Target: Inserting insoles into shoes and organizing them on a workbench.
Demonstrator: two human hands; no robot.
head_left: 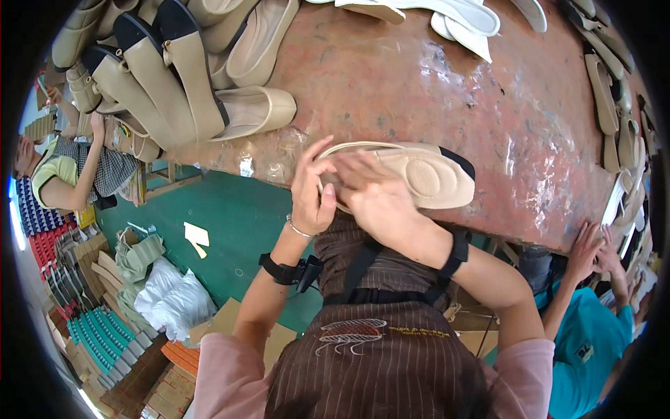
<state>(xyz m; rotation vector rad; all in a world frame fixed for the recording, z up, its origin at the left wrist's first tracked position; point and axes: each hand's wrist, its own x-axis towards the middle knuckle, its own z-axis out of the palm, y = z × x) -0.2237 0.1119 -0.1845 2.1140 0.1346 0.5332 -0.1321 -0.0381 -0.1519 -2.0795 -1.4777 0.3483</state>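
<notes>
A beige flat shoe (pixel 391 145) lies sideways at the near edge of the workbench, its black toe (pixel 457 162) to the right. What looks like a beige padded insole (pixel 426 178) with a raised oval lies over its front part. My left hand (pixel 314 192) curls round the heel end, fingers at the far side and thumb at the near side. Over the shoe's rear opening is my right hand (pixel 377 199), palm down. Its fingers point left and are smeared by motion, so their grip is unclear. They hide the inside of the heel.
Beige flats with black toes (pixel 185 70) are piled at the bench's (pixel 516 126) far left. White shoe-shaped pieces (pixel 464 17) lie at the far edge. More shoes (pixel 604 94) line the right side, near a co-worker's hands (pixel 586 255). Another person (pixel 70 167) works at left.
</notes>
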